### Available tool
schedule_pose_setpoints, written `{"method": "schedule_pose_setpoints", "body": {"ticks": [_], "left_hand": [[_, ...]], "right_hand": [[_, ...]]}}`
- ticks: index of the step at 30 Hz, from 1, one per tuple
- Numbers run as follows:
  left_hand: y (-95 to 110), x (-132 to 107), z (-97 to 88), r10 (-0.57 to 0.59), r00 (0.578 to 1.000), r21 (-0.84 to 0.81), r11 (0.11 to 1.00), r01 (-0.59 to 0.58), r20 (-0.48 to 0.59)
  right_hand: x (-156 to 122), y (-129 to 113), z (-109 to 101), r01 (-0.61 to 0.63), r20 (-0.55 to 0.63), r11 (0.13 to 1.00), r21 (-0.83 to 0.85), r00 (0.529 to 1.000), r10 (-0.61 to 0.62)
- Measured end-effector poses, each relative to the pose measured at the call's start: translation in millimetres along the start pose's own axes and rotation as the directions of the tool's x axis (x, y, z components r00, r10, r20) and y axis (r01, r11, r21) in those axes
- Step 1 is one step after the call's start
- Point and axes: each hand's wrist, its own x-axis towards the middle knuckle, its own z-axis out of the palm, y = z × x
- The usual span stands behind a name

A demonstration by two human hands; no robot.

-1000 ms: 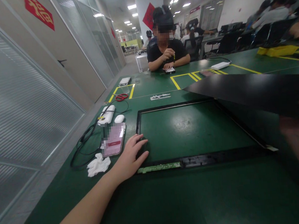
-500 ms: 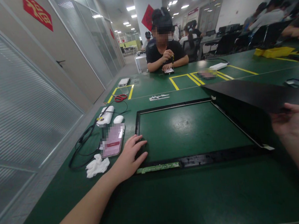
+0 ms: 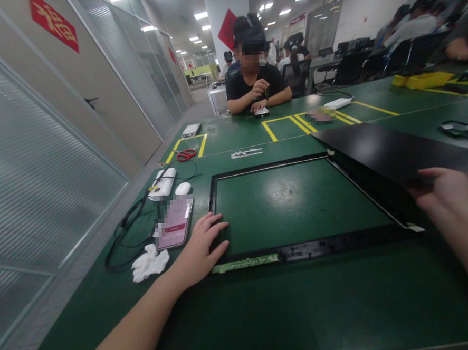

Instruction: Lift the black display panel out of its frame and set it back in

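Observation:
A black rectangular frame [image 3: 333, 246] lies flat on the green table, with a green strip [image 3: 245, 263] along its near left side. My left hand [image 3: 206, 245] rests at the frame's left near corner, fingers spread. At the right, my right hand [image 3: 445, 194] grips the near edge of a large thin black panel [image 3: 378, 145], fingers on top and thumb partly hidden. The panel is tilted, its far left corner by the frame's far right corner. Small white tabs [image 3: 415, 228] show at the frame's right corners.
Left of the frame lie a phone [image 3: 175, 221], crumpled tissue [image 3: 150, 262], a white mouse-like object [image 3: 183, 188], a white power bank [image 3: 163, 183] and black cable [image 3: 120, 229]. Red-handled scissors [image 3: 186, 155] and white strips [image 3: 246, 153] lie farther back. A person [image 3: 257, 73] sits opposite.
My right hand has lowered the panel's near edge slightly and turned, so the panel's top shows more. My left hand stays at the frame's corner. The whole view has shifted slightly.

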Motion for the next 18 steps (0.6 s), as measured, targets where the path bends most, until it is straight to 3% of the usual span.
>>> {"method": "schedule_pose_setpoints", "body": {"ticks": [9, 18], "left_hand": [[-1.4, -0.8, 0.6, 0.02, 1.0, -0.012, 1.0, -0.02, -0.01], [-0.2, -0.4, -0.5, 0.018, 1.0, 0.006, 1.0, -0.018, 0.007]], "right_hand": [[8.4, 8.4, 0.1, -0.081, -0.087, 0.997, 0.011, 0.993, 0.082], [5.3, 6.5, 0.2, -0.082, -0.098, 0.997, -0.014, 0.992, 0.08]]}}
